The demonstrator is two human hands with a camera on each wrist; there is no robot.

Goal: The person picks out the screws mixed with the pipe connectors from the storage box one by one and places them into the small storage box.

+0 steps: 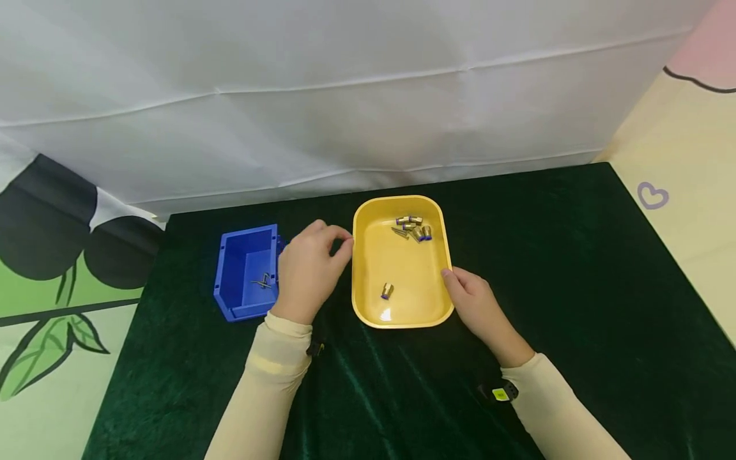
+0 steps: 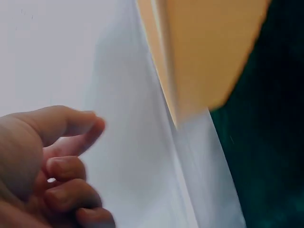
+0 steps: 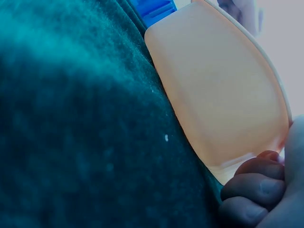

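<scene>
A shallow yellow tray [image 1: 397, 255] lies in the middle of the head view. My right hand [image 1: 474, 300] grips its lower right rim, thumb on top and fingers curled against the outer wall, as the right wrist view shows. Inside, several brass push-in fittings [image 1: 416, 220] with blue ends cluster at the far end beside a few screws [image 1: 400, 232]. One more fitting [image 1: 388, 291] lies near the front. Beside the tray's left rim is my left hand [image 1: 313, 268], thumb and index tips together, other fingers curled. Nothing shows between those tips in the left wrist view.
Left of the left hand stands a blue bin [image 1: 230, 271] with a few screws [image 1: 263, 281] on its floor. Dark green cloth [image 1: 546, 255] covers the table. A white curtain [image 1: 345, 115] hangs behind the far edge, with printed panels at both sides.
</scene>
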